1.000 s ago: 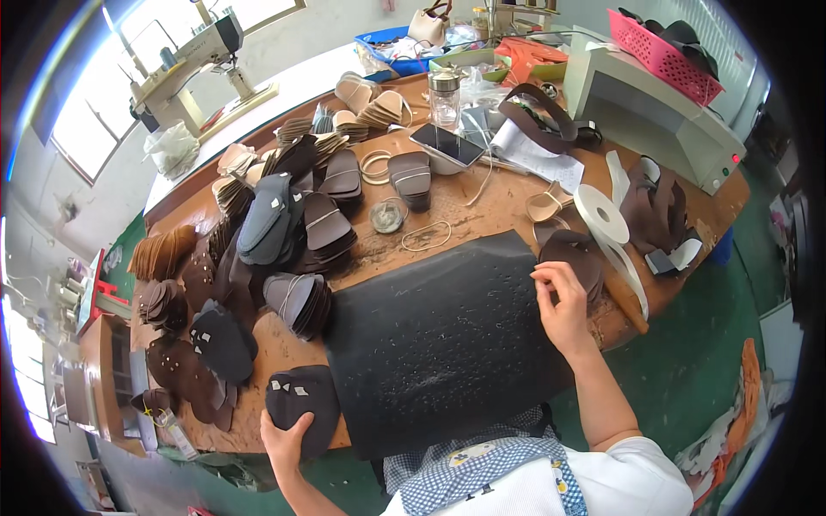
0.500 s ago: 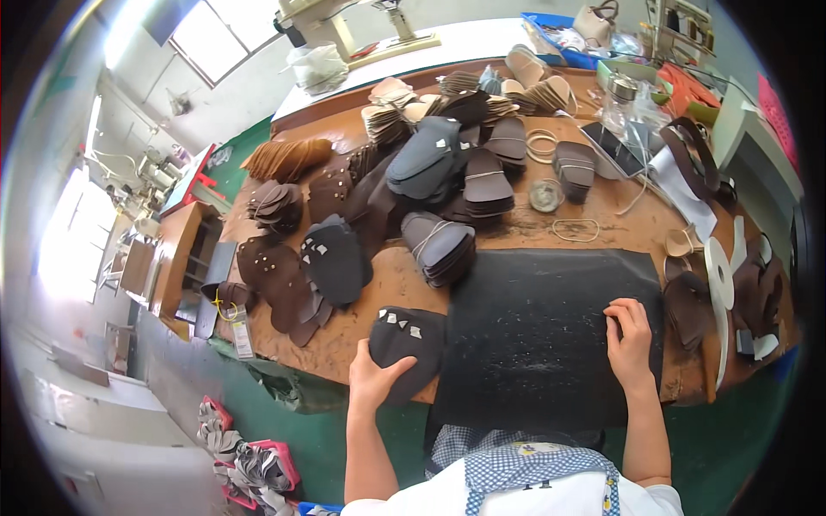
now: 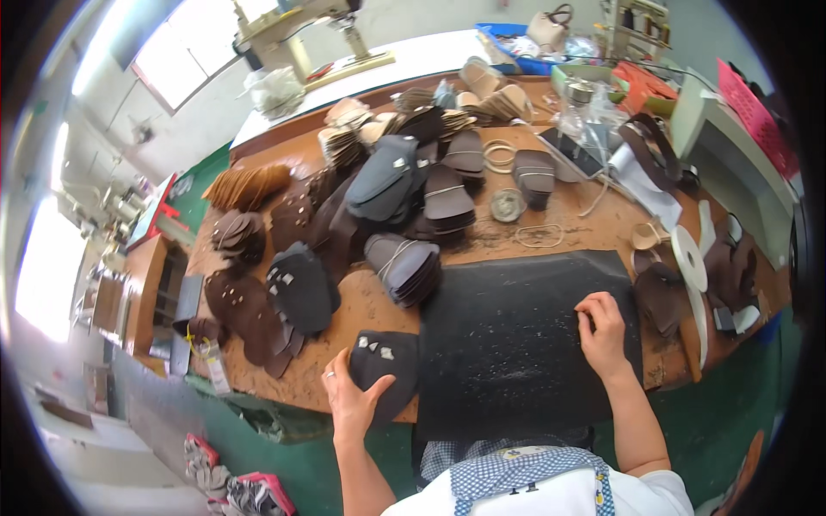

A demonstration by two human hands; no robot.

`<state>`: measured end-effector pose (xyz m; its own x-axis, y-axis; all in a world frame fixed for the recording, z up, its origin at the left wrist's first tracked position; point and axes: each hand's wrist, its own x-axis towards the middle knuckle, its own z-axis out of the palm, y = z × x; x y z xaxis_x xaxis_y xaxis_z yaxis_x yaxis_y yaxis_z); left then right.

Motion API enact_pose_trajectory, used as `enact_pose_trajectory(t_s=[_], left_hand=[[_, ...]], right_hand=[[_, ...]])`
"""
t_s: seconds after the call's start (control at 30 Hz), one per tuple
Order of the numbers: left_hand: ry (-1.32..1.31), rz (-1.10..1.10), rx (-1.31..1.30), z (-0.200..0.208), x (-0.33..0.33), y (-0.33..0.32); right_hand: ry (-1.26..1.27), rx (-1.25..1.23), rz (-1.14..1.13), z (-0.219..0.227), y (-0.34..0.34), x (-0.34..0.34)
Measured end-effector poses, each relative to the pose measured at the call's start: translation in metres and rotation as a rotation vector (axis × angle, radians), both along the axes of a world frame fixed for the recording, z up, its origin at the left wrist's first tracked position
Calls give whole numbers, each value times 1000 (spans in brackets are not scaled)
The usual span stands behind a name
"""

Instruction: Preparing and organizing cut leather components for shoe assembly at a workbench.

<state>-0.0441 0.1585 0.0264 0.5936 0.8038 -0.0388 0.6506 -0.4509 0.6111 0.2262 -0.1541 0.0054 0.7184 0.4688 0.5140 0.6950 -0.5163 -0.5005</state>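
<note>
A stack of black rounded cut pieces with small white patches (image 3: 397, 365) lies on the table left of the black mat (image 3: 508, 335). My left hand (image 3: 348, 400) is at the left edge of the stack, its thumb apart from the fingers and over the dark surface. The fingers look spread and no longer wrap the edge. Above the right part of the mat, my right hand (image 3: 602, 331) has its fingers curled together at the tips. Whatever lies between those tips, if anything, is too small to make out. Pale specks dot the mat.
Further back are a banded grey stack (image 3: 404, 267), a black stack with white patches (image 3: 301, 288) and brown cut pieces (image 3: 245, 314). A white tape roll (image 3: 688, 258) stands at the right among brown pieces. A round tin (image 3: 508, 205) sits behind the mat.
My left hand has loosened from the edge of the black stack, its fingers now showing beside it. My right hand stays curled over the mat. The whole view has shifted slightly.
</note>
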Motion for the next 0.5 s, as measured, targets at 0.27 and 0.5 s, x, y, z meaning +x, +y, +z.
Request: enact_pose_trajectory(t_s=[0.27, 0.5], left_hand=[[-200, -201, 192, 54, 54, -19], [-215, -611, 446, 57, 188, -7]], right_hand=[[38, 33, 0, -4, 7, 4], [209, 129, 22, -7, -8, 14]])
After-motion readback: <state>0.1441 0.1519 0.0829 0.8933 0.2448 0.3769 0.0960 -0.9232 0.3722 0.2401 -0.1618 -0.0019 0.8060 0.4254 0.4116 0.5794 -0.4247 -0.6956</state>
